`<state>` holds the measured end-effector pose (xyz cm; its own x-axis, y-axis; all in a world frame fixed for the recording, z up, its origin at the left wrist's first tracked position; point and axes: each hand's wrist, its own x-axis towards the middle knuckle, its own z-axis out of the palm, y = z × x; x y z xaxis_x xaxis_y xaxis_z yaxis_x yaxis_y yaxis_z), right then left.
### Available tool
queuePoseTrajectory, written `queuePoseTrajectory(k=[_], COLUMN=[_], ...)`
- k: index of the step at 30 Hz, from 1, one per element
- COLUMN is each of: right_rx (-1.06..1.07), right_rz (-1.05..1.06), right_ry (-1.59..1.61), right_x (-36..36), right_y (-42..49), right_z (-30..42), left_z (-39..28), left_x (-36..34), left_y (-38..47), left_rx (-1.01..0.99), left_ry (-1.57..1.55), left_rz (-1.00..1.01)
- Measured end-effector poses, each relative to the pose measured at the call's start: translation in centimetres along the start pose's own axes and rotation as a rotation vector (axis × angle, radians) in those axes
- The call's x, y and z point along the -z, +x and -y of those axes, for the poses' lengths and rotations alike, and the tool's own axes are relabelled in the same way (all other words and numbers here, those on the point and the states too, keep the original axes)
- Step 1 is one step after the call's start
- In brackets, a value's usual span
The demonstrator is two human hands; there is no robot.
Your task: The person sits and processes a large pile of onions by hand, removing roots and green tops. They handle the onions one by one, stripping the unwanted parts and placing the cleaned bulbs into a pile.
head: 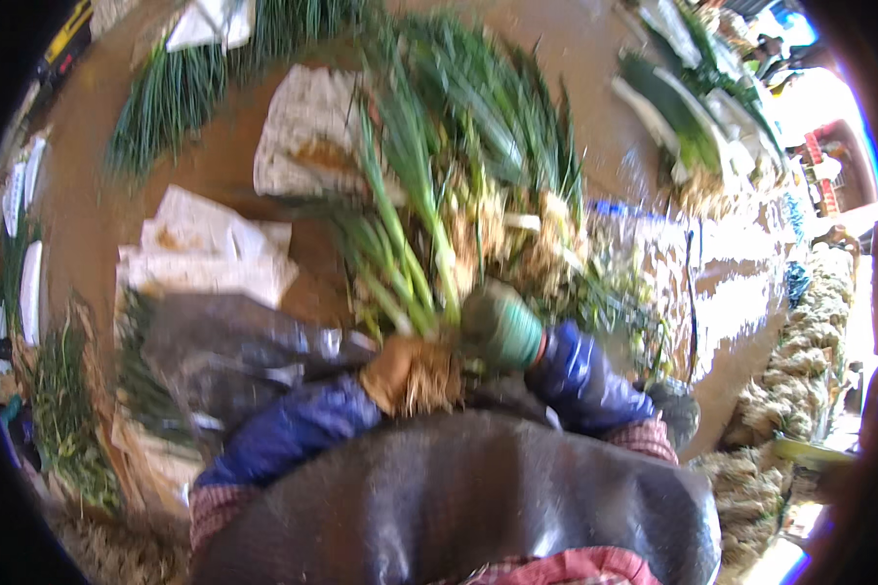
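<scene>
My left hand (391,374), in a tan glove under a blue sleeve, grips a bunch of leeks or large green onions (402,278) near its shaggy root end. The roots hang beside the hand and the leaves point away from me. At the right of the same bunch is my right hand (503,326) in a green glove. Its fingers are turned away and blurred, so whether it holds a stalk cannot be told. Beyond the hands a large pile of leeks (483,110) lies with its roots towards me.
White sacks (205,248) lie on the wet brown floor to the left. Thin green onions (175,95) are at the upper left, tied leeks (677,117) at the upper right. Leaf scraps (622,292) lie right of my hands. A long row of pale roots (805,351) lines the right side.
</scene>
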<state>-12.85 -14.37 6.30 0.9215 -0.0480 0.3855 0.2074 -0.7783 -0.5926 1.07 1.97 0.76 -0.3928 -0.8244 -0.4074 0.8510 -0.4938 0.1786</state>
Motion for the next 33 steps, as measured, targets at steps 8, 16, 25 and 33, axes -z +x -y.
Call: queuePoseTrajectory(k=[8, 16, 25, 33], right_rx=[-0.84, -1.165, -0.567, -0.675], right_rz=[-0.148, 0.396, -0.878, 0.132], right_ry=[-0.253, -0.222, 0.514, 0.134], right_x=[-0.4, -8.5, 10.4, -0.6], right_y=[0.9, -1.2, -1.9, -1.1], right_z=[-3.0, -16.1, -7.6, -4.6], left_z=[-3.0, -3.0, -5.1, -2.8], left_x=[-2.5, -3.4, -4.2, -2.4], left_y=[0.0, -0.7, -2.3, 0.2], left_rx=[-0.287, -0.339, -0.431, -0.396], left_ry=[-0.293, -0.256, -0.237, -0.138], left_rz=[0.287, 0.264, 0.373, -0.051])
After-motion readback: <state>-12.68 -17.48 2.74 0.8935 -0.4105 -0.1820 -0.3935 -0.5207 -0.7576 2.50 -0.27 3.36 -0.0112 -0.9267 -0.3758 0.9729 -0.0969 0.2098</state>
